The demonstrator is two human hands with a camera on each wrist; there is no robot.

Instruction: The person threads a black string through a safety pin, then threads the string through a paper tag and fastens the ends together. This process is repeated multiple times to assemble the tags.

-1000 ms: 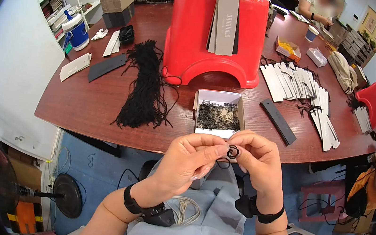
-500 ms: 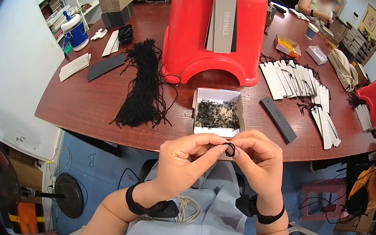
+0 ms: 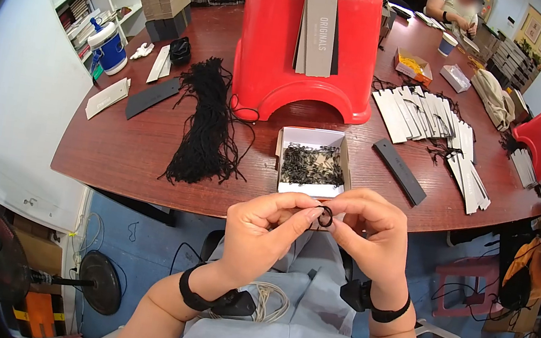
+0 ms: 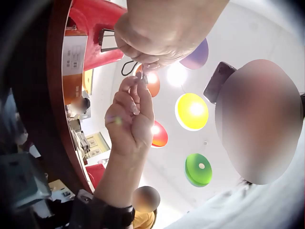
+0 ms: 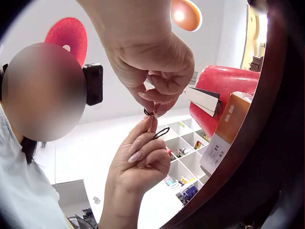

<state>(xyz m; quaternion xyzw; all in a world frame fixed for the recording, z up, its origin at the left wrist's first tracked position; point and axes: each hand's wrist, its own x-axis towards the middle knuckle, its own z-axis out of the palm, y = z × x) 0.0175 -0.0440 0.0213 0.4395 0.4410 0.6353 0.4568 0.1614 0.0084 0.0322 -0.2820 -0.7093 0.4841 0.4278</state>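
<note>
A thin black cord point(image 3: 326, 221), bent into a small loop, is between my two hands at the front table edge. My left hand point(image 3: 261, 233) pinches it between thumb and index finger. Facing it, my right hand point(image 3: 374, 236) pinches the other side, fingertips close to the left ones. In the right wrist view another part of the cord point(image 5: 162, 133) sticks out beside the left fingers as a narrow loop. Just beyond the hands stands an open white box point(image 3: 308, 190) of small black fasteners. The fingertips partly hide the cord where they meet.
A red stool point(image 3: 274, 39) stands behind the box with grey tags point(image 3: 319, 32) hanging on it. A bundle of black cords point(image 3: 204, 126) lies to the left. Rightward are a dark tag stack point(image 3: 400, 172) and fanned pale tags point(image 3: 421, 117). Other people sit at the far right.
Both hands have shifted slightly left, and the left hand has turned a little. The cord loop between the fingertips shows rounder. A lower loop seen hanging a second ago no longer shows.
</note>
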